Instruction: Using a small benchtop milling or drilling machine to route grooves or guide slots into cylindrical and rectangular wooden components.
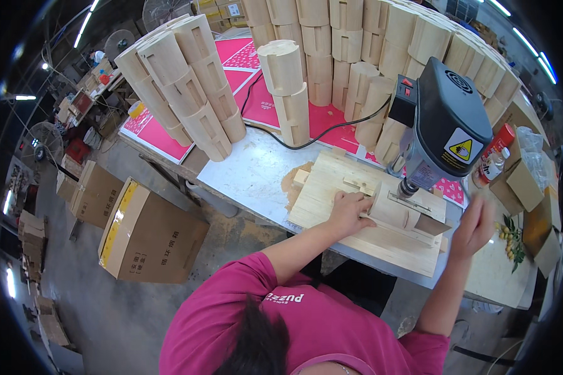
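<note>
A pale wooden cylinder [391, 209] lies on its side in a wooden jig, with a slotted metal plate along its top. My left hand [350, 214] grips the cylinder's left end, thumb and fingers bent against it. Over the cylinder stands a dark bench drill press [453, 122], its chuck [408, 187] down close to the metal plate. The chuck hides whether a bit touches the wood. To the right of the machine, my right hand [474, 228] is raised with its fingers curled closed. Motion blurs its upper part, and whatever it holds cannot be made out.
The jig rests on a wooden base board [319, 194]. Stacked slotted wooden cylinders [284, 94] stand behind and at left [184, 87]. A black cable [319, 139] crosses the table. Bottles [491, 165] and open cartons [522, 184] sit at right; a large carton [153, 234] is on the floor.
</note>
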`<state>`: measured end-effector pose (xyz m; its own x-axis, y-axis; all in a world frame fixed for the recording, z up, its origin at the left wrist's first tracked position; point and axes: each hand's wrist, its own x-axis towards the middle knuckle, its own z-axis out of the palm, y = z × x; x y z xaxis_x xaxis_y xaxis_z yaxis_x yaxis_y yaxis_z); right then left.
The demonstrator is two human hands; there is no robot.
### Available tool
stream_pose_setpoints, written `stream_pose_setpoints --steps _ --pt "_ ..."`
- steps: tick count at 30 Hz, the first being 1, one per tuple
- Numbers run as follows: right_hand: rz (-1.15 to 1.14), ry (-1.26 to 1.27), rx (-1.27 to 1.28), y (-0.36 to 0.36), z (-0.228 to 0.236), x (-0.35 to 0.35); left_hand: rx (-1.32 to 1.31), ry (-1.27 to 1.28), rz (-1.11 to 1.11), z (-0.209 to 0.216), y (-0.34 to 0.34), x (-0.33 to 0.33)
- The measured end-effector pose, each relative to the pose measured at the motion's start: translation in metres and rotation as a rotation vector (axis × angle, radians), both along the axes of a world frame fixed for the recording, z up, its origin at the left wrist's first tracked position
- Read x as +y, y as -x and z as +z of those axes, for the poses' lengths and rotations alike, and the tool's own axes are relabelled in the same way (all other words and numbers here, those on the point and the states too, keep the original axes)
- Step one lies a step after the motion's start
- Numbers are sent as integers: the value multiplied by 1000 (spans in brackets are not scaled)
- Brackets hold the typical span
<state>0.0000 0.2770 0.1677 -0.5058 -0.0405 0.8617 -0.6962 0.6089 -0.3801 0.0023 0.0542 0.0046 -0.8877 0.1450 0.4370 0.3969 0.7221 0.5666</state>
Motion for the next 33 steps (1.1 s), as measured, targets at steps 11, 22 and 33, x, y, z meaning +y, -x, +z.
stream_pose_setpoints --steps 11,22,33 --pt "-26 45 -260 102 63 -11 -179 -50 -14 3 13 -9" --pt "104 -257 -853 24 -80 45 -238 -345 -90 -2 12 -12" --pt "272 -148 -843 -24 -89 55 -316 -697 -1 81 -73 -131"
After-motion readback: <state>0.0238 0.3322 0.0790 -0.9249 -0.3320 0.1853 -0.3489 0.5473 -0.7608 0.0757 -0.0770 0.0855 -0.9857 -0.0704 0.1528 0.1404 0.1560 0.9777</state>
